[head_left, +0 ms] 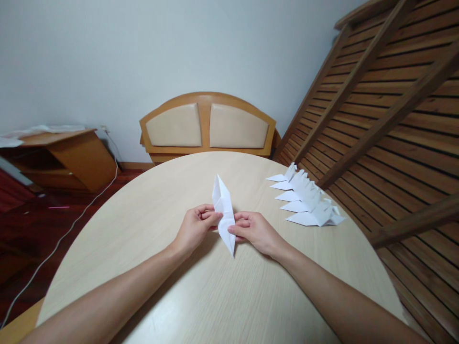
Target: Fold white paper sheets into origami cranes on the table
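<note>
In the head view, one round wood-grain worktop (161, 306) carries the work. Two bare hands meet over its middle around a single folded white paper piece (225, 208), pointed at both ends and tilted. The left hand (196, 225) has its grip pinched on the paper's left edge, thumb on the front face; the right hand (256, 231) pinches the lower right edge likewise, its grip closed down to the paper's thickness. Whether the near tip touches the worktop, I cannot tell.

Five folded paper figures (304, 200) stand in an overlapping row at the worktop's right side, points leftward. Beyond its far edge is one wooden headboard (204, 125) with two cream panels; left of it, one wooden cabinet (86, 160) and one white cable (79, 216); right of it, one slatted wooden frame (380, 124).
</note>
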`<state>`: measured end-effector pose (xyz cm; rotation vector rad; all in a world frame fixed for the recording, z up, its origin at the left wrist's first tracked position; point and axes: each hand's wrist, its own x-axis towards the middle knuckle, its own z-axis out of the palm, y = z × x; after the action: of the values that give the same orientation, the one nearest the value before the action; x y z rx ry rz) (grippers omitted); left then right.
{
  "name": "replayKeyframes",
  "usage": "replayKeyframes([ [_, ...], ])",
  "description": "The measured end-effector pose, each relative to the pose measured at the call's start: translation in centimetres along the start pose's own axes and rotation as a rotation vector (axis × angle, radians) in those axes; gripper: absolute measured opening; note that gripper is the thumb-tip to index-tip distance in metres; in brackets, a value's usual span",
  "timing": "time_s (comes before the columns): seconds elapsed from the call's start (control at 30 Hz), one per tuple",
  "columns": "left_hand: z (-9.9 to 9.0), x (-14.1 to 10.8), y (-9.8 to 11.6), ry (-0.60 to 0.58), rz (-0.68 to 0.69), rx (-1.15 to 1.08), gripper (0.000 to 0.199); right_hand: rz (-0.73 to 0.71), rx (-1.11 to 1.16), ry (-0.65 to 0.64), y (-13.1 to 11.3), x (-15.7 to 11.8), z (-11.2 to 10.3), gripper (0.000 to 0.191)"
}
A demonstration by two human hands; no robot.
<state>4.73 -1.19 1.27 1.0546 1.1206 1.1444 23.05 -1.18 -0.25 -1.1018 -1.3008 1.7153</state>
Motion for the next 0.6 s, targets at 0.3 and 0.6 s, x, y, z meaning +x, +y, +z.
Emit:
replayKeyframes([
  [0.3,0.11,-0.03,-0.08,-0.017,0.015,-0.009,0.035,-0.025,0.028,-0.060,0.76,0.15,0.28,0.044],
  [0.6,-0.28,0.52,-0.49,0.060,0.021,-0.059,0.037,0.000,-0.053,-0.043,0.34,-0.01,0.23,0.045],
])
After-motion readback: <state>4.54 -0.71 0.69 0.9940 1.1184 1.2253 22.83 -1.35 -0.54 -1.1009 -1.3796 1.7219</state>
